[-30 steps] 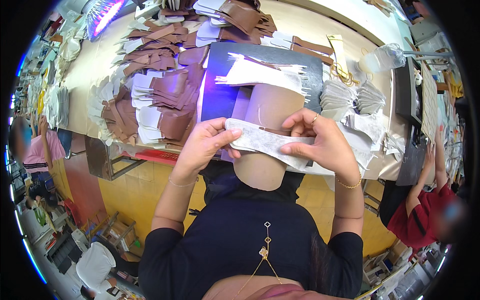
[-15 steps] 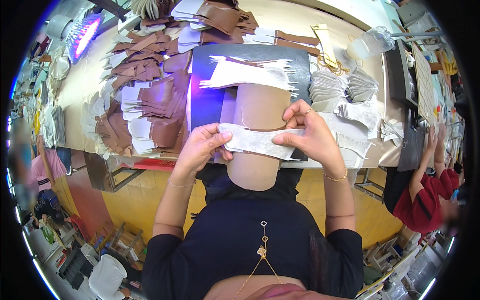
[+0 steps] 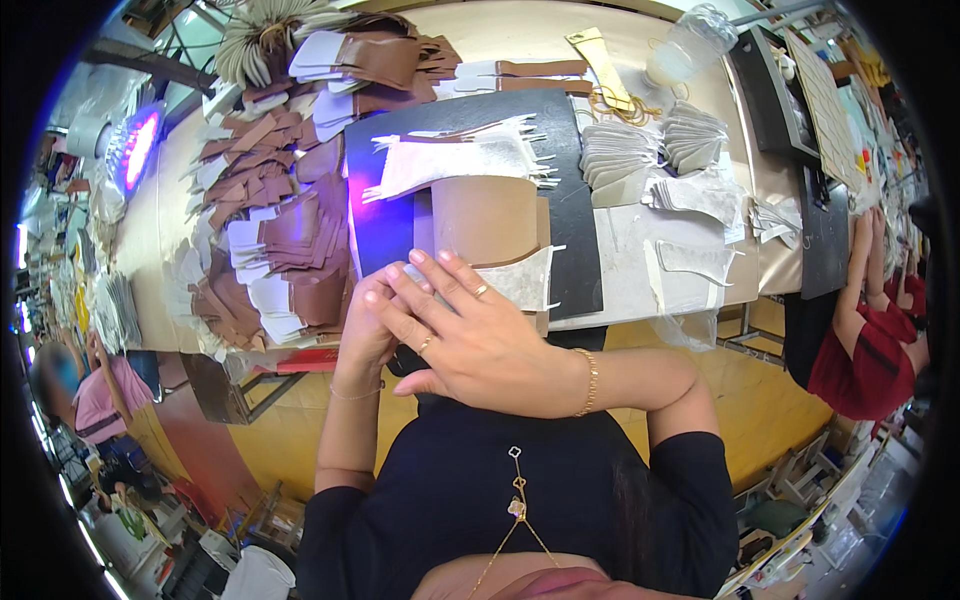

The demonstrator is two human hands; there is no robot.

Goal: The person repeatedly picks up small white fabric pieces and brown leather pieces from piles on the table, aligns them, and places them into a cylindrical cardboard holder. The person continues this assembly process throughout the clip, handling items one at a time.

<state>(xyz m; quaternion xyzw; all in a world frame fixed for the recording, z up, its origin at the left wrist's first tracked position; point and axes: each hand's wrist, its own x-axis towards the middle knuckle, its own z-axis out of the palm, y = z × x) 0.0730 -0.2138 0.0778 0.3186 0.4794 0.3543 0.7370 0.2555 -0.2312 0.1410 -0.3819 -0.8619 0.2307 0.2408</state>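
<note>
My right hand (image 3: pixel 480 345) reaches across to the left, palm down, with its fingers stretched and spread over my left hand (image 3: pixel 358 325). The left hand's fingers are mostly hidden under it, so their grip does not show. Beneath and beyond my hands is a curved tan form (image 3: pixel 485 220). A whitish fabric-like piece (image 3: pixel 525 278) with a brown edge lies across it, its left part covered by my right hand. Farther up, a stack of white pieces (image 3: pixel 460 160) with frayed ends rests over the form on a black board (image 3: pixel 575 220).
Brown and white pieces (image 3: pixel 300 240) are heaped left of the board. Fanned grey-white stacks (image 3: pixel 620 155) and a single loose piece (image 3: pixel 695 260) lie to the right. A lit lamp (image 3: pixel 140 150) stands left, a clear bottle (image 3: pixel 690 45) far right. Co-workers sit at both sides.
My right hand has left the right end of the whitish piece and swung left over my left hand. The board and table have shifted left in view.
</note>
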